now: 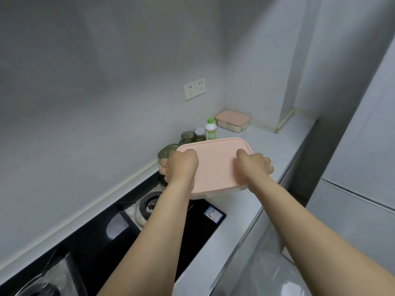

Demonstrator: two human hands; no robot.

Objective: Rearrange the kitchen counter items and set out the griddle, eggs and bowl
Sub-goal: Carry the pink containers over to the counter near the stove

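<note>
A large clear container with a pink lid (215, 165) is held above the counter's middle, over the right end of the black cooktop (192, 229). My left hand (179, 165) grips its left edge, thumb on the lid. My right hand (254, 164) grips the right edge the same way. A second, smaller pink-lidded container (233, 120) sits in the far corner of the counter. No griddle, eggs or bowl can be made out.
A white bottle with a green cap (211, 129) and glass jars (188, 136) stand against the back wall behind the held container. A wall socket (195, 88) is above them. A burner ring (149, 202) lies below my left arm. Grey counter (284, 142) runs right.
</note>
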